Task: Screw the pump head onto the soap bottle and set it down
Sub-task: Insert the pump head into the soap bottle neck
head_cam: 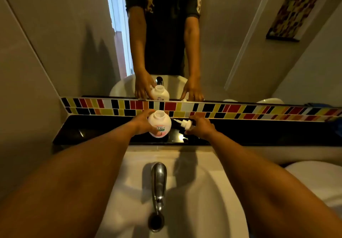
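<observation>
A round white soap bottle [160, 122] with a pink-and-green label stands on the black shelf [92, 132] behind the sink, its neck open with no cap on. My left hand [143, 121] wraps around its left side. The white pump head [185, 124] lies on its side on the shelf just right of the bottle, its dip tube pointing toward the bottle. My right hand [202, 127] closes on the pump head from the right, fingers on its collar.
A chrome tap [158, 178] rises over the white sink [212, 191] below the shelf. A strip of coloured tiles [240, 111] and a mirror [74, 43] back the shelf. A white toilet lid [318, 174] sits at the right.
</observation>
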The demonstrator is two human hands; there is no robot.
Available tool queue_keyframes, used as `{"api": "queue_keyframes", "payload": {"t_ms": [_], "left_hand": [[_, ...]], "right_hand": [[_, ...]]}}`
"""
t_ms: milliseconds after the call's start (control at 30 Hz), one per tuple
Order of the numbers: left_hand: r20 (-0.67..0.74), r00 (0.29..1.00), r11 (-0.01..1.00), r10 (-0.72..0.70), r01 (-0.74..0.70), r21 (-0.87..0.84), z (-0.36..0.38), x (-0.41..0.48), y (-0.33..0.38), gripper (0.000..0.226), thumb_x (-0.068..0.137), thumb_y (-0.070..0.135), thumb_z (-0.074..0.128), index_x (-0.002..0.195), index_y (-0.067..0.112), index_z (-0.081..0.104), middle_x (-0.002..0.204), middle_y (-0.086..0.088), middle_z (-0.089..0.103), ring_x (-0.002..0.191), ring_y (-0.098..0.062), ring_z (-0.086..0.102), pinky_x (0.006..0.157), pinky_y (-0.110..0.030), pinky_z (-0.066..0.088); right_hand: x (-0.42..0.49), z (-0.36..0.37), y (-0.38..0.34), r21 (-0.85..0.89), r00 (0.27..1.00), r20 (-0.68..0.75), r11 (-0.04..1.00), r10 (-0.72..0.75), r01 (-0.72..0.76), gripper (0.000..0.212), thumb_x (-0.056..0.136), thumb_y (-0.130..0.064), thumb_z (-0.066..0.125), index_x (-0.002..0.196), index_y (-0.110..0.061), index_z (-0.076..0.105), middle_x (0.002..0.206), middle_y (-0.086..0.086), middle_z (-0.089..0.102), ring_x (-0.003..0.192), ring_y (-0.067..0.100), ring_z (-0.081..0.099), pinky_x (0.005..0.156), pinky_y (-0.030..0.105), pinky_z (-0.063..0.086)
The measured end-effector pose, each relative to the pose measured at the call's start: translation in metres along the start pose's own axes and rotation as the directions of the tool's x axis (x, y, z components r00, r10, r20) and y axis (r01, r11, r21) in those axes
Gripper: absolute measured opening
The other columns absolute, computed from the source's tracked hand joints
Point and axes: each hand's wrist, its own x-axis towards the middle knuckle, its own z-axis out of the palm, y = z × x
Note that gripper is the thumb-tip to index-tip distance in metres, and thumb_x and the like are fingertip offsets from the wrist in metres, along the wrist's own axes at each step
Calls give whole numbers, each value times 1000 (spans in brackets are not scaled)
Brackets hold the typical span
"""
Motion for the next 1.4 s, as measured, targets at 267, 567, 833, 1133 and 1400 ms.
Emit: {"api": "queue_keyframes", "payload": {"t_ms": [267, 567, 833, 1133, 1400], "left_hand": [[39, 999, 982, -12, 19, -187, 63, -30, -36, 82, 68, -2, 82, 138, 18, 42, 121, 0, 50, 114, -19, 46, 103, -45, 44], [157, 980, 968, -124, 154, -197, 138, -36, -89, 83, 66, 1, 84, 136, 20, 43, 122, 0, 51, 117, -23, 49, 97, -41, 44], [227, 947, 969, -226, 243, -47, 179, -26, -141, 79, 65, 6, 85, 132, 20, 46, 130, -9, 54, 122, -31, 52, 97, -48, 49], [270, 901, 939, -341, 313, 141, 216, -16, -191, 85, 66, 11, 85, 139, 20, 42, 142, -14, 44, 128, -38, 47, 102, -53, 48], [382, 857, 924, -347, 244, 293, 253, -17, -209, 86, 65, 20, 86, 140, 24, 42, 142, -11, 39, 127, -38, 47, 102, -51, 48]], "right_hand": [[-34, 54, 47, 110, 996, -30, 991, 79, -75, 60, 72, -35, 84, 125, -28, 56, 125, 7, 63, 115, 32, 59, 99, 54, 49], [-66, 91, 114, 228, 970, 119, 945, 213, -235, 42, 78, -19, 80, 107, -22, 51, 117, 9, 61, 101, 25, 63, 84, 39, 57], [-70, 107, 151, 320, 911, 317, 874, 264, -364, 48, 80, -8, 77, 122, -14, 55, 124, 12, 60, 105, 25, 59, 69, 24, 49], [-52, 135, 184, 175, 856, 481, 936, 189, -305, 46, 79, -14, 79, 120, -19, 60, 117, 5, 62, 109, 26, 61, 88, 36, 53], [-58, 176, 195, 4, 812, 560, 980, 164, -200, 55, 77, -18, 80, 129, -18, 59, 111, 0, 60, 106, 21, 56, 93, 35, 45]]}}
